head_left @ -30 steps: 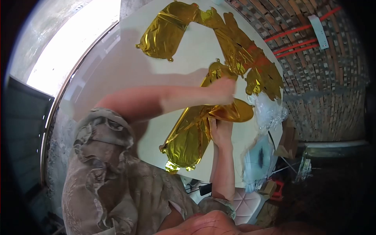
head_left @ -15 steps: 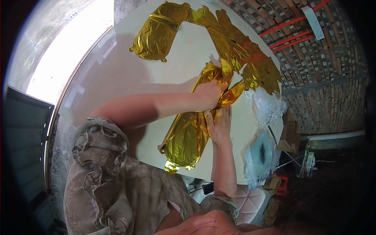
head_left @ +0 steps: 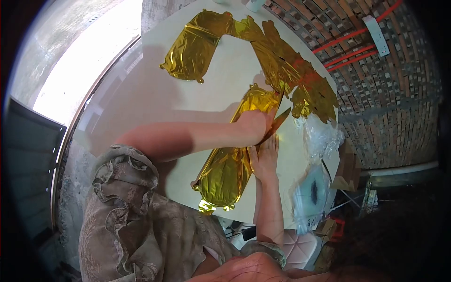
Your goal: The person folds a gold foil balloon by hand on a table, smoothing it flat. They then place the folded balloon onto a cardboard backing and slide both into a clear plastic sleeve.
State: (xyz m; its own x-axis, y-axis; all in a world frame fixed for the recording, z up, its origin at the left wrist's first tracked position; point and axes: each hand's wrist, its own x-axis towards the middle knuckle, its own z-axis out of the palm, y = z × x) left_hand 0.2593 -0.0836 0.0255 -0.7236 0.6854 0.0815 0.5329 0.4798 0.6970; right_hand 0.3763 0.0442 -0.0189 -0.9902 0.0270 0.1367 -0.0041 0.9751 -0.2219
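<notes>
A flat, uninflated gold foil balloon point(head_left: 224, 181) lies folded lengthwise on the pale table, with small tabs at its near end. My left hand point(head_left: 255, 126) is closed on its upper part, and a narrow foil flap point(head_left: 280, 123) sticks out to the right beside the fingers. Just below, my right hand point(head_left: 264, 160) rests flat along the balloon's right edge, fingers stretched out and thumb touching the foil. Farther back, more gold foil point(head_left: 190, 47) lies spread in an arch, running right to a crumpled stretch point(head_left: 312, 89).
Clear plastic wrapping point(head_left: 322, 136) and a clear bag point(head_left: 310, 192) lie along the table's right edge. A brick wall point(head_left: 385, 103) with red pipes and a power strip point(head_left: 376, 36) stands to the right. A cardboard box point(head_left: 346, 167) is beside the table.
The foil flap by my left hand has gone from wide and puffed to narrow and upright. Both hands stay close together on the balloon. The whole view has shifted slightly.
</notes>
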